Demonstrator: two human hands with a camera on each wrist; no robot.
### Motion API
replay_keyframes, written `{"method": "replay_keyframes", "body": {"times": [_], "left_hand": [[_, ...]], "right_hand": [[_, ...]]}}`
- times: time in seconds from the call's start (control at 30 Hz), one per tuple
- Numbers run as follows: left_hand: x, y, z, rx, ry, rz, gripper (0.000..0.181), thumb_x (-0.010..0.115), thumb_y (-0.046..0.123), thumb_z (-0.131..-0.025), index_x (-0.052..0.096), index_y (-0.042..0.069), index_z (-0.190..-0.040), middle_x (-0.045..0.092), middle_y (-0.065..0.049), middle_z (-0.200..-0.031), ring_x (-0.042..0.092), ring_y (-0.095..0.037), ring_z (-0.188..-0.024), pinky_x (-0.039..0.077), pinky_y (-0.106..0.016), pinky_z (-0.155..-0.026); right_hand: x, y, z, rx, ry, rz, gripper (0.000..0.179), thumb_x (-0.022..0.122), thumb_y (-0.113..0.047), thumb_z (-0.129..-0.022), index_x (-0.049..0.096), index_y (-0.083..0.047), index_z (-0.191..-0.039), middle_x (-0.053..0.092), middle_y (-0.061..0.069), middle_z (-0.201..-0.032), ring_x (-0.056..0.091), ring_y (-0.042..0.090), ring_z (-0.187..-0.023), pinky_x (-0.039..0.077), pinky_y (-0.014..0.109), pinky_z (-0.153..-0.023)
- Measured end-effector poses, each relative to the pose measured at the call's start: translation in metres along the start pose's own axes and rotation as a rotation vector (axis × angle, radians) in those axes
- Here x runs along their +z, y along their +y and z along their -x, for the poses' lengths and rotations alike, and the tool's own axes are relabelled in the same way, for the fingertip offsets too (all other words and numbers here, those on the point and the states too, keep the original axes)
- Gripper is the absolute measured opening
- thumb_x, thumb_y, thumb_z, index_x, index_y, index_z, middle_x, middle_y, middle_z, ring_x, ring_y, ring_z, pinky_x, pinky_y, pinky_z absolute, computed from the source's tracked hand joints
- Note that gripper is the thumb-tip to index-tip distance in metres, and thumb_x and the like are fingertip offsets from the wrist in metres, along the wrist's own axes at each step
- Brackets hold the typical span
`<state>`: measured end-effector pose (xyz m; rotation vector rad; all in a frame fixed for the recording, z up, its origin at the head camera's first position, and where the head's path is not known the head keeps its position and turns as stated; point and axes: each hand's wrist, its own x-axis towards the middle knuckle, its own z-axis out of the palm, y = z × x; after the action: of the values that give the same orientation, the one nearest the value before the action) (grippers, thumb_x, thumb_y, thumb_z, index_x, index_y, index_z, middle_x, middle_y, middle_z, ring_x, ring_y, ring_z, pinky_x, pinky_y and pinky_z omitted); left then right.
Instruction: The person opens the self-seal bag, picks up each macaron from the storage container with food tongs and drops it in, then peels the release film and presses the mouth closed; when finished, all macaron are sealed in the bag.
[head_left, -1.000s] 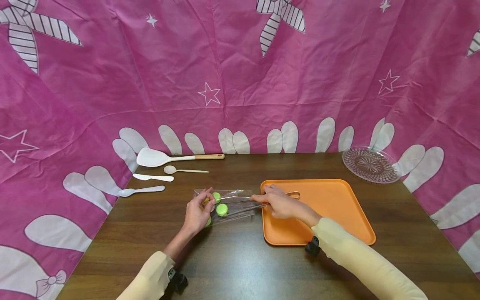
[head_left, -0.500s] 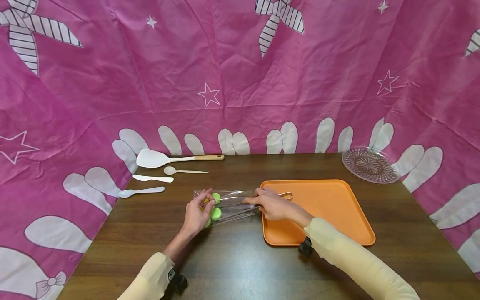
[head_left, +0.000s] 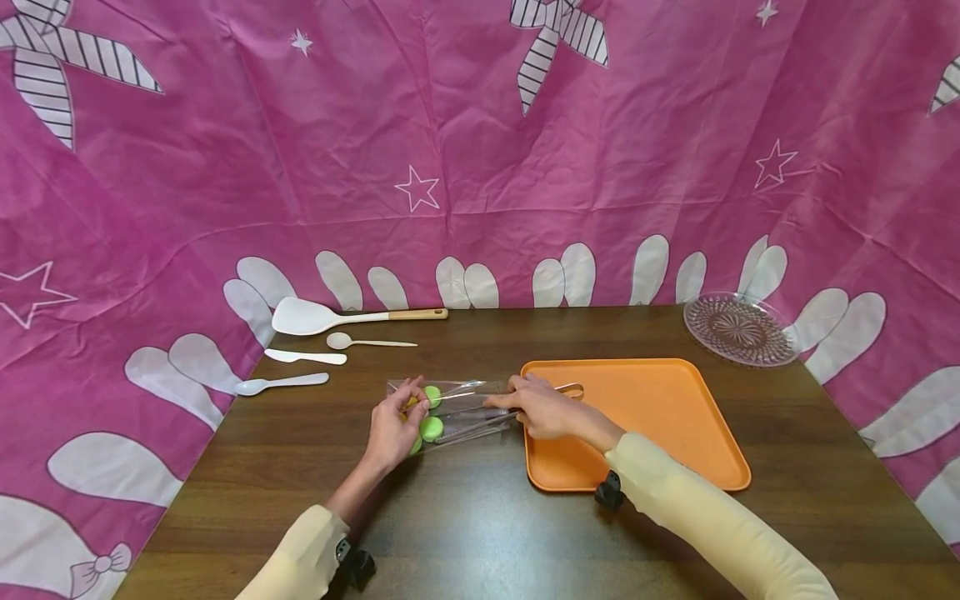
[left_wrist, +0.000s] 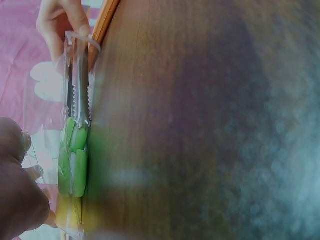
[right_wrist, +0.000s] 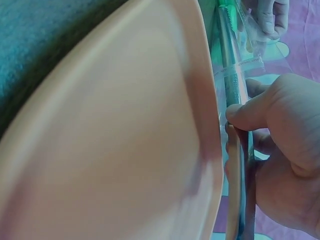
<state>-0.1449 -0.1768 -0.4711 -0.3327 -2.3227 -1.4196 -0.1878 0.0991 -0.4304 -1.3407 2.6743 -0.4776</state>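
A clear plastic bag (head_left: 468, 411) lies on the brown table with green macarons (head_left: 431, 429) inside it. My left hand (head_left: 393, 429) pinches the bag's upper layer at its left end. A yellow macaron (left_wrist: 69, 215) shows beneath the plastic near those fingers. Metal tongs (left_wrist: 80, 95) are gripped by my right hand (head_left: 550, 410), thumb on one arm in the right wrist view. Their toothed tips reach through the bag's mouth and touch a green macaron. Under my right hand is the left edge of an orange tray (head_left: 637, 425).
Back left lie a white spatula with a wooden handle (head_left: 322, 318), a thin spoon (head_left: 341, 341), a white knife (head_left: 306, 357) and a white spoon (head_left: 281, 383). A clear patterned plate (head_left: 742, 329) sits back right. A pink printed cloth (head_left: 480, 167) hangs behind the table.
My right hand has moved left with the tongs, pushing their tips deeper into the bag. One green macaron has shifted left towards the others. My left hand has stayed in place.
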Motion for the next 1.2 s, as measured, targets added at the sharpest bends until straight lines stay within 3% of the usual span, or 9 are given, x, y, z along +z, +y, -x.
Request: {"method": "replay_keyframes", "body": {"times": [0.3,0.63,0.8,1.2], "left_hand": [[-0.001,0.000,0.000,-0.001,0.000,-0.003,0.019,0.069,-0.012,-0.086,0.063,0.005,-0.082,0.064,-0.024,-0.125,0.049,-0.049,-0.128,0.033,-0.058,-0.109],[0.000,0.000,0.000,0.017,0.002,-0.008,0.019,0.069,-0.012,-0.086,0.063,0.005,-0.082,0.065,-0.024,-0.124,0.050,-0.050,-0.127,0.029,-0.061,-0.110],[0.000,0.000,0.000,0.014,0.000,-0.004,0.019,0.069,-0.012,-0.086,0.063,0.005,-0.082,0.064,-0.025,-0.124,0.049,-0.050,-0.127,0.032,-0.060,-0.108],[0.000,-0.001,0.000,0.013,-0.002,-0.011,0.019,0.070,-0.012,-0.085,0.063,0.005,-0.082,0.065,-0.024,-0.124,0.050,-0.049,-0.127,0.036,-0.060,-0.106]], "right_hand": [[-0.001,0.000,-0.002,-0.015,0.010,0.019,0.055,0.065,0.008,-0.088,0.063,-0.019,-0.136,0.047,0.001,-0.088,0.037,0.020,-0.076,0.029,0.031,-0.068],[-0.005,-0.003,-0.001,0.040,-0.009,0.036,0.058,0.065,0.008,-0.088,0.063,-0.024,-0.137,0.050,0.001,-0.095,0.038,0.019,-0.081,0.031,0.032,-0.070],[-0.006,-0.003,-0.001,0.050,-0.023,0.029,0.059,0.066,0.007,-0.088,0.062,-0.024,-0.138,0.049,0.001,-0.095,0.038,0.019,-0.083,0.032,0.032,-0.071],[-0.013,0.004,0.010,-0.027,0.045,0.004,0.058,0.060,0.011,-0.084,0.063,-0.015,-0.136,0.045,0.002,-0.084,0.036,0.019,-0.074,0.028,0.031,-0.068]]}}
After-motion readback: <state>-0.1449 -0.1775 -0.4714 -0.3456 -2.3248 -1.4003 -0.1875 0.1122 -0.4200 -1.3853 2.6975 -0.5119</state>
